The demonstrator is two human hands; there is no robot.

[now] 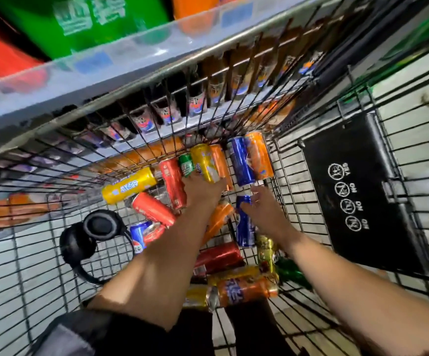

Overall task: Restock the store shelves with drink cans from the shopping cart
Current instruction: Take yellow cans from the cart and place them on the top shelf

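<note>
Both my arms reach down into the wire shopping cart (293, 173), whose floor is strewn with several drink cans in red, orange, yellow, blue and green. My left hand (201, 190) grips a yellow can (204, 163) near the cart's far end, between a small green can (186, 164) and an orange can (221, 163). My right hand (262, 202) curls round the top of a blue can (244, 224) that lies under it. Just beyond stand a second blue can (241, 164) and an orange can (259, 155).
Store shelves (92, 80) run along the cart's far side, with rows of dark bottles (195, 101) behind the wire and large green, red and orange packs above. Black headphones (90, 240) lie at the cart's left. A black child-seat flap (357, 191) hangs on the right.
</note>
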